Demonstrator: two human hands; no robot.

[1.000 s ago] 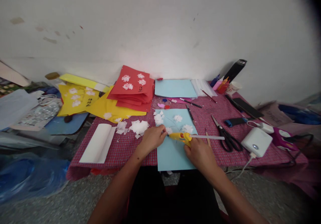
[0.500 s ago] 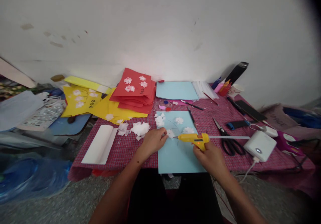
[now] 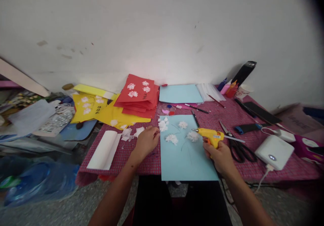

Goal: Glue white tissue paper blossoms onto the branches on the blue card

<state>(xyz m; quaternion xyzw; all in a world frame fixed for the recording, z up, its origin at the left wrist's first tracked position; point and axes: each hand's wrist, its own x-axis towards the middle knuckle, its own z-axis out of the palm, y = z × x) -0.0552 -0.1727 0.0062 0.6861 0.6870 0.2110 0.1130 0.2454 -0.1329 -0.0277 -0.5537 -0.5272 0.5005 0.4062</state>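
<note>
My right hand point(image 3: 219, 155) grips a yellow hot glue gun point(image 3: 209, 133) with a long glue stick out of its back. Its nozzle points left, above the light blue sheet point(image 3: 182, 167). On that sheet are several white crumpled-paper flowers point(image 3: 171, 138) and thin drawn lines. My left hand point(image 3: 148, 140) is beside the sheet's left edge, over a pile of white paper scraps point(image 3: 127, 134), with fingers curled together. Whatever they pinch, if anything, is hidden. A folded white paper point(image 3: 102, 151) lies farther left.
Red sheets point(image 3: 138, 97) with paper flowers and yellow sheets point(image 3: 108, 115) lie at the back left. Light blue sheets point(image 3: 179, 93) rest against the wall. To the right are black-handled scissors point(image 3: 239, 148), a blue-handled cutter point(image 3: 246, 128), a white power bank point(image 3: 275, 151) and paint bottles point(image 3: 231, 90).
My left hand has moved left, off the flower on the blue sheet, to the scraps. My right hand has drawn the glue gun right, away from that flower. The view has shifted slightly.
</note>
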